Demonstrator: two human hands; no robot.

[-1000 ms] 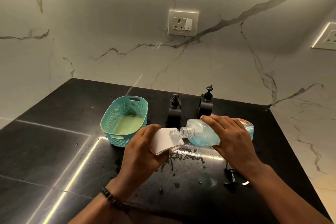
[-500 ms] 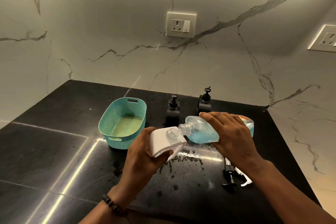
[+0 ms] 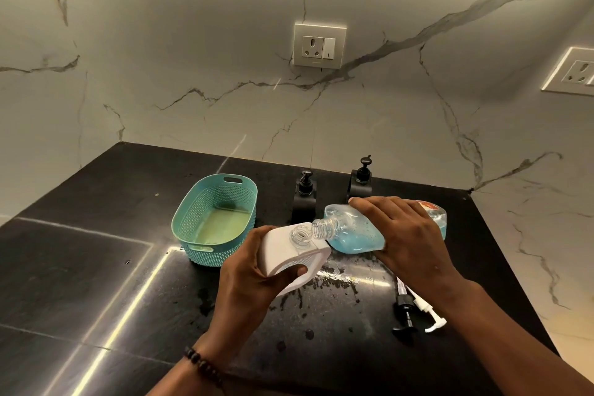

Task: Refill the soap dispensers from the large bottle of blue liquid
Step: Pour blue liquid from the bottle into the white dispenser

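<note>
The black worktop lies wet beneath my hands, with a teal basket at its left and two black pump dispensers standing behind; my right hand has its fingers clamped over the tilted bottle of blue liquid, whose threaded neck meets the open mouth of the white dispenser gripped tight in my left hand. Two loose pumps, black and white, lie at the right.

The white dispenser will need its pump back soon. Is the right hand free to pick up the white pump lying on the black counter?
Probably not yet. The right hand is wrapped around the tilted clear bottle of blue liquid. The white pump lies unobstructed beside a black pump, just below that wrist, once the bottle is set down.
</note>
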